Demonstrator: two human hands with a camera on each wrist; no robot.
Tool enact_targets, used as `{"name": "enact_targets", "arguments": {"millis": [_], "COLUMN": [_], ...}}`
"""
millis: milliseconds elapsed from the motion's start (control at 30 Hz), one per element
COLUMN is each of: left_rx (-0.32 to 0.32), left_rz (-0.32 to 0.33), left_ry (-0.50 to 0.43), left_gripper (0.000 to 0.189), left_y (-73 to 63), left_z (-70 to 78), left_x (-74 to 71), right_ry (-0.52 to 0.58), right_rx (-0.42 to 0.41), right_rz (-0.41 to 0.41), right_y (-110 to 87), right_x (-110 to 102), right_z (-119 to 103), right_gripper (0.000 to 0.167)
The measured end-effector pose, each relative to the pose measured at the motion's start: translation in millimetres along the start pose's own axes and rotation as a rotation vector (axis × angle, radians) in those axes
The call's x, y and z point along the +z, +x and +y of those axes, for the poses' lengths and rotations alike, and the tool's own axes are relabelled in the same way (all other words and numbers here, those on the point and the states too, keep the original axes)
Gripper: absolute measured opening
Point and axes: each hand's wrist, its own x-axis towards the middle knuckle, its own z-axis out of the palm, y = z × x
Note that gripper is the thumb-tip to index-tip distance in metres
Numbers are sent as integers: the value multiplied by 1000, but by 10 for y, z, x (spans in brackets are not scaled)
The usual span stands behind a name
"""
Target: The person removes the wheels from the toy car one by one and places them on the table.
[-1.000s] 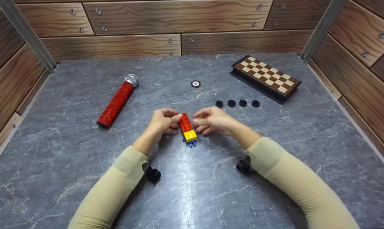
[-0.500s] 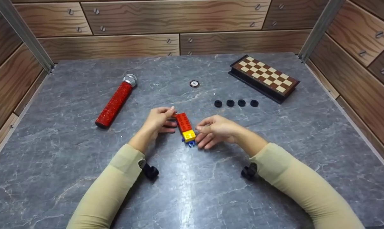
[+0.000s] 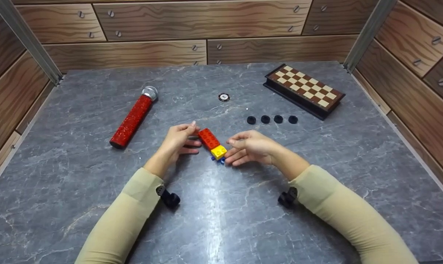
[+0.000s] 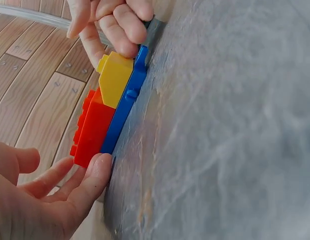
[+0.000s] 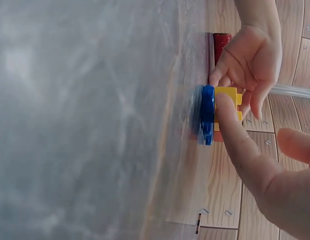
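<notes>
A toy of building bricks lies on the table between the two hands. It has a long red brick [image 3: 208, 138] and a sloped yellow brick [image 3: 218, 151], side by side on a blue base [image 4: 122, 112]. My left hand [image 3: 178, 140] is at the red end, its fingertips touching it in the left wrist view and its thumb raised apart. Loosely bent fingers of my right hand [image 3: 253, 148] reach the yellow end; in the right wrist view the index finger [image 5: 235, 135] overlaps the yellow brick and seems to touch it. Neither hand is wrapped round the toy.
Left lies a red glittery microphone [image 3: 133, 119] with a silver head. Beyond the hands is a poker chip [image 3: 224, 97]. Several black discs, among them one near disc [image 3: 251, 120], form a row. A checkered board box [image 3: 305, 88] stands back right. Wood-patterned walls enclose the table.
The toy has turned, its red end swinging left and its yellow end slightly right and away. The left hand has drawn left; the right hand dropped toward the yellow end.
</notes>
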Motion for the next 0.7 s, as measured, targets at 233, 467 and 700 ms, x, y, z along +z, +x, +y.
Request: {"name": "enact_targets", "arguments": {"millis": [233,467,700], "left_rx": [-8,-8,-1], "left_rz": [20,38,26], "left_ry": [-21,-36,-49], "left_gripper": [42,42,47], "left_y": [-46,-115,-162], "left_z": [3,-24,-34], "left_x": [-75,-106,-55], "right_ry": [31,80,113], "right_rx": [-74,-115,-131], "right_rz": [43,107,135], "right_y": [10,44,80], "right_x": [-65,-135,-188], "right_z": [-33,-47,-51], "right_gripper": [45,45,46]}}
